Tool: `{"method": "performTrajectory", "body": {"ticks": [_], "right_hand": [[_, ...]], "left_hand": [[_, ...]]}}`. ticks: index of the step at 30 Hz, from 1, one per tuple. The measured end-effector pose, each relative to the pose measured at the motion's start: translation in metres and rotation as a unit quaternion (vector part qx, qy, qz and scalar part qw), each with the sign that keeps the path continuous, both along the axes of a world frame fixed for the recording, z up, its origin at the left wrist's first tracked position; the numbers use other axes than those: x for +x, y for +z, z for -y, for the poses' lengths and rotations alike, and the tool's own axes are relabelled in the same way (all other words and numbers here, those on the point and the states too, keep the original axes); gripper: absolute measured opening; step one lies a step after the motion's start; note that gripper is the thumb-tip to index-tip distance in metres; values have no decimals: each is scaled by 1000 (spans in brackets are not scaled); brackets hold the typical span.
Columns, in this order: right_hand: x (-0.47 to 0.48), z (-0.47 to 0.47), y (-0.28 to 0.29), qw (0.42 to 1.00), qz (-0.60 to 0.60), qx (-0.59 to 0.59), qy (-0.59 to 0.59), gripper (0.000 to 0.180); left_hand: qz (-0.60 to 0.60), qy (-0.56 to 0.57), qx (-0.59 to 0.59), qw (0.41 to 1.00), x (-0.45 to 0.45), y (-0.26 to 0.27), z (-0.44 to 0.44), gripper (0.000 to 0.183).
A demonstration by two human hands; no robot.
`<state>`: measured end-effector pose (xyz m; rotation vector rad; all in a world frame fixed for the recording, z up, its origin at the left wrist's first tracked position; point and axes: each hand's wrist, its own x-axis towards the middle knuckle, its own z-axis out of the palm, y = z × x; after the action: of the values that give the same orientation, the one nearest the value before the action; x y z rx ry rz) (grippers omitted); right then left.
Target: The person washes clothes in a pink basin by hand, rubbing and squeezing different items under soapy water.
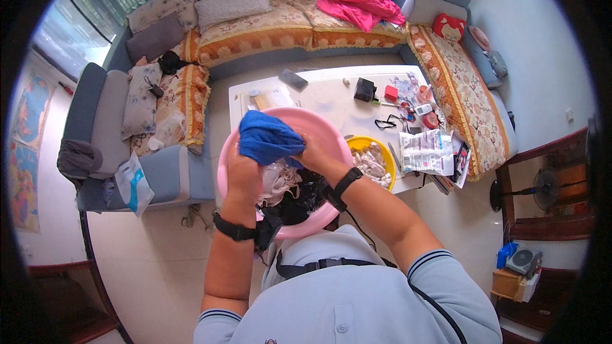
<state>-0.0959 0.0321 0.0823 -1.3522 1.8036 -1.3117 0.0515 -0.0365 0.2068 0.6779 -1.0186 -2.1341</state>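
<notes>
A bright blue cloth is held up above a large pink plastic basin. My left hand grips its left side from below, with the fingers partly hidden by the fabric. On the other side, my right hand pinches the cloth's right end. Inside the basin lie pale pinkish-white garments and dark clothes. Beside the basin stands a yellow bowl with crumpled whitish fabric pieces in it. Each wrist wears a black strap.
The white table bears a smartphone, a black box, a red box, a remote control and a printed plastic packet. A sofa with floral covers surrounds it. A white plastic bag hangs at the left armrest.
</notes>
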Motion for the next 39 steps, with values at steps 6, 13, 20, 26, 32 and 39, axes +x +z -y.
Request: {"method": "performTrajectory", "body": {"ticks": [6, 13, 20, 26, 32, 39], "right_hand": [[9, -10, 46, 977, 54, 73, -195, 33], [30, -13, 59, 978, -103, -32, -176, 28], [64, -19, 68, 986, -82, -134, -50, 29], [45, -24, 24, 982, 181, -2, -55, 27], [40, -20, 28, 835, 537, 18, -119, 29], [19, -14, 10, 820, 529, 157, -153, 36]], "left_hand": [[113, 1, 87, 990, 39, -84, 40, 21], [143, -121, 263, 946, 46, -123, 15, 65], [-56, -122, 332, 934, 16, -135, 11, 66], [-65, -105, 300, 946, 2, -111, 12, 51], [-38, -90, 335, 937, -4, -106, 15, 45], [45, -2, 308, 950, -2, -142, 18, 43]]}}
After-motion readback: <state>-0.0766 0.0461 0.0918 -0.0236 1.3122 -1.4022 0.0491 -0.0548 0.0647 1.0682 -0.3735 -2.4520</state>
